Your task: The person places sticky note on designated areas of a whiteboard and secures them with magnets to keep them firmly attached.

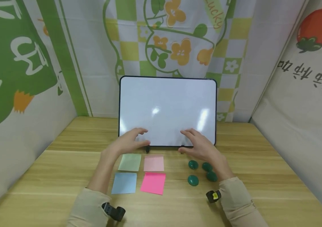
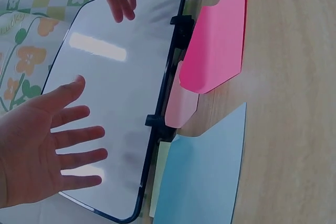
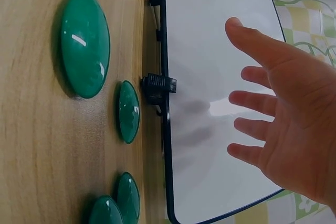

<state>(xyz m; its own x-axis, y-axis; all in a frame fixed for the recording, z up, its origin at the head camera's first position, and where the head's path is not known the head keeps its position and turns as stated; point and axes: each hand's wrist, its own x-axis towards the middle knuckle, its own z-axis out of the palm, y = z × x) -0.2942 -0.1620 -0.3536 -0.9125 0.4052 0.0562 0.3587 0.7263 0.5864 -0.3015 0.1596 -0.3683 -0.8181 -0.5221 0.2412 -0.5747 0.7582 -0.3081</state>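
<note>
A whiteboard (image 1: 168, 107) with a dark frame stands upright on small black feet (image 3: 157, 88) at the back of the table. My left hand (image 1: 129, 141) hovers before its lower left part, fingers spread and holding nothing, as the left wrist view shows. On the other side my right hand (image 1: 200, 145) is held up near the lower right part, its fingers apart and nothing in them. Below the left hand lie a green sticky note (image 1: 130, 162), a light pink one (image 1: 153, 163), a blue one (image 1: 124, 183) and a bright pink one (image 1: 153, 183). Several glossy green oval pieces (image 1: 193, 180) lie below the right hand.
The wooden table (image 1: 172, 211) extends to both sides and toward me. Printed cloth hangs behind the board (image 1: 132, 50) and along the left (image 1: 50, 126) and right (image 1: 300, 126) sides. A black wrist camera (image 1: 114, 212) sits on the left sleeve, another (image 1: 213, 196) on the right.
</note>
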